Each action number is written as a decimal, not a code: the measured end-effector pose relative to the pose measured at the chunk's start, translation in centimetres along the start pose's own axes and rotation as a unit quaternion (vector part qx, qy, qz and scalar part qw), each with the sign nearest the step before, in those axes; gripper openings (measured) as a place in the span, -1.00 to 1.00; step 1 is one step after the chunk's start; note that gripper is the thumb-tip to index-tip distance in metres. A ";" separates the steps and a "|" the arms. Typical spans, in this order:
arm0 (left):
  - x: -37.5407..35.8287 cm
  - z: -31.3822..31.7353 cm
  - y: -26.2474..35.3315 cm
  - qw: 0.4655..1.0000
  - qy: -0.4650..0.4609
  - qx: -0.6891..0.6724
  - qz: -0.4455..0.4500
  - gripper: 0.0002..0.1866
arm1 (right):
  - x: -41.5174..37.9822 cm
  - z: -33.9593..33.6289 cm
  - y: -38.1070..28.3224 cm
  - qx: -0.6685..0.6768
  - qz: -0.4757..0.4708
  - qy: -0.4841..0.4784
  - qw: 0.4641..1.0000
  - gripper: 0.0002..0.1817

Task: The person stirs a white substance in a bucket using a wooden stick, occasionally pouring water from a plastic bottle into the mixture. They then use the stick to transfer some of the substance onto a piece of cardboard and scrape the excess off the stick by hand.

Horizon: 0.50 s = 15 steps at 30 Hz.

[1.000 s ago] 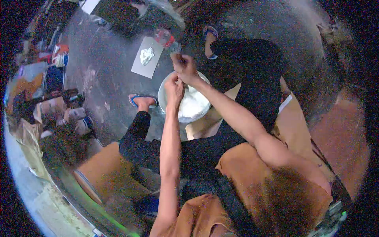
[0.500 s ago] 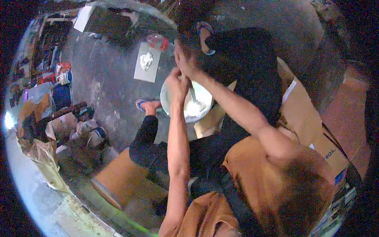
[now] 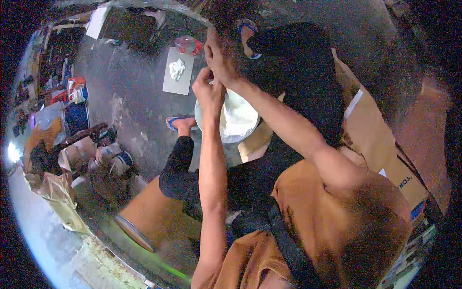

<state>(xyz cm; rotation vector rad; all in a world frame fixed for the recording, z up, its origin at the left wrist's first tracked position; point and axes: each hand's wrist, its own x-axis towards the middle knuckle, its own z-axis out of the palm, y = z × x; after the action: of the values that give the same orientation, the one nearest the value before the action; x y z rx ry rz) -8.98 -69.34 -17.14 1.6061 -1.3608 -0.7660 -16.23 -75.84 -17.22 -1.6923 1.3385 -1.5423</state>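
A round bucket (image 3: 198,120) of white, creamy material (image 3: 239,117) stands on the floor between the legs. My left hand (image 3: 209,94) is closed around a stick (image 3: 225,96) over its rim; the stick slants down into the white material and is mostly hidden. Just above and touching it, my right hand (image 3: 221,60) has its fingers pressed together along the stick's upper part, which is hard to see. Beyond the bucket, to the left, a white board (image 3: 178,86) carries a white lump (image 3: 176,70), with a clear container with red on it (image 3: 188,45) at its far edge.
Cardboard (image 3: 368,125) lies on the right, and another piece (image 3: 257,142) lies beside the bucket. An orange-brown cylinder (image 3: 154,214) is at the lower left. Bags and clutter (image 3: 108,161) line the left side. Sandalled feet (image 3: 184,125) rest on the floor (image 3: 127,91).
Both hands have moved slightly up and left in the view, still together at the stick. The stick's lower part has shifted within the white material. The whole view has moved a little.
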 end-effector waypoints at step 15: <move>1.4 1.0 -1.9 0.998 -0.015 -0.001 0.064 -0.72 | 0.0 -0.8 0.7 0.053 0.037 -0.038 0.997 -0.84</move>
<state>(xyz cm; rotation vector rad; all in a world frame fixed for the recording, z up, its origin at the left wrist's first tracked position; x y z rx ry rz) -8.78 -70.87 -19.15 1.4953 -1.4690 -0.7159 -17.27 -75.93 -17.61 -1.6022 1.2453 -1.4666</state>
